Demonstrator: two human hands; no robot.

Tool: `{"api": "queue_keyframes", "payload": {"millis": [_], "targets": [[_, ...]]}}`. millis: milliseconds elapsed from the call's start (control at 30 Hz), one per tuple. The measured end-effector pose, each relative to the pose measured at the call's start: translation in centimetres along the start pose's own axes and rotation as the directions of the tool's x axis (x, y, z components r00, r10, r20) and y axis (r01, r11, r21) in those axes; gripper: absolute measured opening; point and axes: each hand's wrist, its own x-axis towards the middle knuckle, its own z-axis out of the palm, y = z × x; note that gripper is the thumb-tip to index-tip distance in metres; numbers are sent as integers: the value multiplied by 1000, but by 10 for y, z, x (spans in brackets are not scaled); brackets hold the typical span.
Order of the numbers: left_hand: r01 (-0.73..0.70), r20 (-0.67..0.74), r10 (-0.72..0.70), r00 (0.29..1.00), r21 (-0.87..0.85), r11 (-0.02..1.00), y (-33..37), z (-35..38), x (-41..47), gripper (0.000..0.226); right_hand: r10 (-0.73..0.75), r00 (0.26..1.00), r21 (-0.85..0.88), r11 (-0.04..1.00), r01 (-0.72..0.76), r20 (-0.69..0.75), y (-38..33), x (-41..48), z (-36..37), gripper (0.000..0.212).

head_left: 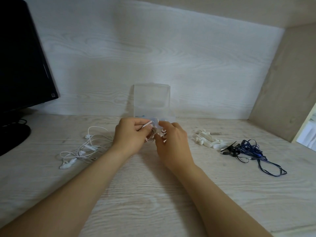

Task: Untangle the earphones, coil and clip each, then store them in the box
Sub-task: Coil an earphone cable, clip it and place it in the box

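both hands are up together over the desk [153,194], right in front of the clear box [152,100]. left hand [130,135] has its fingers curled round a small coiled earphone [150,136], the pinkish-white cord bunched in the fist and one slim end poking out by the thumb. right hand [171,144] is close against it, thumb and fingers pinched on a white clip [163,134] that meets the coil's right side. is the clip's mouth on the cord? can't tell, the fingers cover it. just behind the grip the box stands with its lid up against the back wall, its low tray partly hidden by the knuckles. left of the grip, well apart, a loose tangle of white earphones [82,148] lies on the wood. right of the grip there's a heap of spare clips [207,141], and beyond them the blue earphones [254,151], tangled, with a black clip [229,148] at their inner edge. far left, a dark monitor [22,57].
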Motion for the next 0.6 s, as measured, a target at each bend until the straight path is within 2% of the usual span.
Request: {"api": "queue_keyframes", "payload": {"millis": [100, 233, 400, 500, 600], "targets": [[1, -33, 0, 999, 38, 999, -2, -2, 1, 22, -20, 1000, -34, 999, 20, 2, 0, 1, -1, 36], [17, -67, -14, 998, 47, 999, -3, 0, 2, 15, -72, 995, -167, 984, 61, -62, -6, -2, -11, 32], [-6, -87, 9, 996, 31, 999, 0, 2, 2, 10, -174, 985, -394, 904, 164, 10, -16, -6, -14, 16], [-33, -53, 31, 998, -33, 999, 2, 2, 2, 9, -205, 977, -412, 887, 210, 56, -18, -7, -11, 12], [-67, -7, 67, 998, -9, 998, 3, 5, 2, 15, -178, 980, -344, 918, 199, 93, -17, -9, -11, 16]]}}
